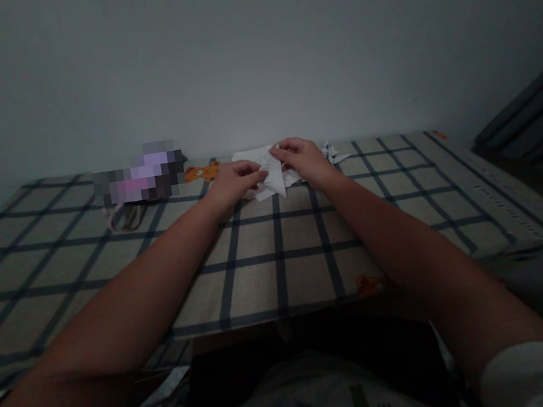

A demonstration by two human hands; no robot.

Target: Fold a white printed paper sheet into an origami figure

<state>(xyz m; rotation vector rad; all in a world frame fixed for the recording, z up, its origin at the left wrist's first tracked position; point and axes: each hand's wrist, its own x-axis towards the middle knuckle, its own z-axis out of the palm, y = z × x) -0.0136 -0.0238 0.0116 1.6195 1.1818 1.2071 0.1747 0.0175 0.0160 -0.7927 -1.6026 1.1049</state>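
Near the wall, both of my hands are on a folded white sheet of paper (275, 179) with faint marks on it, one corner of it pointing toward me. My left hand (234, 183) is closed with thumb and fingers at the paper's left side. On the upper right edge, my right hand (301, 157) pinches the same paper between thumb and fingers. Other white paper (250, 155) lies beneath and behind it. Partly hidden by my right hand, a heap of white paper pieces (332, 153) with dark print spreads to the right.
A checked tablecloth (300, 226) with bear pictures covers the table. To the left lies a blurred-out purple and pink item (151, 173) with a pale loop strap (124, 217). A plain wall (250, 51) rises behind the table. Dark slatted shapes (537, 119) stand at the right.
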